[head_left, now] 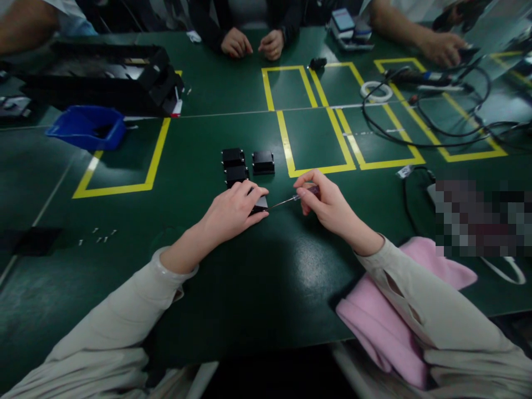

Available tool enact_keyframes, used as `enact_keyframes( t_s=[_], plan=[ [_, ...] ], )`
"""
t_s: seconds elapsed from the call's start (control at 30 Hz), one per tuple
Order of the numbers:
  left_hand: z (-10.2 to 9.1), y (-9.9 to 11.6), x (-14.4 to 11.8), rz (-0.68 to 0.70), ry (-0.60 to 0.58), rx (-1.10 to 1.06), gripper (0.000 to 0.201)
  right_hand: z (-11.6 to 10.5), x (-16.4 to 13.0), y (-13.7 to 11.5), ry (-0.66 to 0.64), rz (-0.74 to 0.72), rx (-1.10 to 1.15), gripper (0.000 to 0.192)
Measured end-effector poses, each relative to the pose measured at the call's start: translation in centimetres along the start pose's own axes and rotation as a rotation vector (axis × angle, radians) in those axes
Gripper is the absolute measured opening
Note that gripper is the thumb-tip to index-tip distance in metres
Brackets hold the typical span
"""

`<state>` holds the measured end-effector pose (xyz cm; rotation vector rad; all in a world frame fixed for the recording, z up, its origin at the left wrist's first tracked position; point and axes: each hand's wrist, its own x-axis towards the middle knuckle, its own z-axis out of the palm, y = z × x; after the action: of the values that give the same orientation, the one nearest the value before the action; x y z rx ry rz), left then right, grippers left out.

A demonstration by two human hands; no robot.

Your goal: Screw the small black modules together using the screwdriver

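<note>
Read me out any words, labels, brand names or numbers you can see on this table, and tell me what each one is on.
No text can be read anywhere in this view.
Black blocks by the left hand: no visible markings.
Small screwdriver in the right hand: too small to tell.
Device with a pale screen at the far edge: blurred.
Blue bin: no label showing.
Yellow floor-style tape lines: outlines only, no lettering.

Green table (208, 100) bears black boxes (243, 165), blue bin (87, 127), cables (436, 119).
</note>
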<state>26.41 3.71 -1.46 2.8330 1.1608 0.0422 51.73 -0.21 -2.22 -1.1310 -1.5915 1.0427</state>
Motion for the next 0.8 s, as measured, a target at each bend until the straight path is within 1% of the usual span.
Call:
enact_keyframes(
  t_s=[0.1, 0.2, 0.27, 0.33, 0.43, 0.47, 0.57, 0.63, 0.7, 0.8],
  plan=[
    [0.03, -0.02, 0.01, 0.002, 0.002, -0.001, 0.044, 0.01, -0.02, -0.08, 0.011, -0.011, -0.006, 0.009],
    [0.04, 0.01, 0.01, 0.004, 0.007, 0.002, 0.044, -0.05, 0.01, -0.15, -0.018, 0.027, -0.049, 0.016],
    [0.04, 0.03, -0.01, 0.003, 0.006, 0.009, 0.045, -0.05, 0.03, -0.07, -0.026, 0.029, -0.041, 0.015],
    [0.05, 0.05, -0.03, 0.002, 0.002, 0.017, 0.045, 0.0, 0.03, 0.08, 0.001, -0.003, -0.005, 0.01],
    [0.1, 0.03, -0.05, -0.001, 0.003, 0.018, 0.045, 0.05, 0.01, 0.21, 0.029, -0.023, -0.004, 0.012],
    [0.13, 0.02, -0.04, -0.001, 0.005, 0.016, 0.045, 0.04, 0.01, 0.19, 0.022, -0.013, -0.011, 0.014],
    [0.19, 0.0, 0.0, 0.003, 0.01, 0.007, 0.045, -0.08, 0.04, 0.06, -0.02, 0.032, -0.006, 0.028],
    [0.21, 0.01, 0.02, 0.001, 0.008, 0.003, 0.045, -0.16, 0.07, 0.04, -0.038, 0.037, 0.008, 0.032],
    [0.22, 0.01, 0.01, -0.002, 0.01, 0.008, 0.045, -0.2, 0.09, 0.11, -0.034, 0.016, 0.008, 0.029],
    [0.25, -0.01, -0.04, 0.003, 0.024, 0.018, 0.044, -0.17, 0.11, 0.28, -0.002, -0.021, 0.011, 0.019]
  ],
)
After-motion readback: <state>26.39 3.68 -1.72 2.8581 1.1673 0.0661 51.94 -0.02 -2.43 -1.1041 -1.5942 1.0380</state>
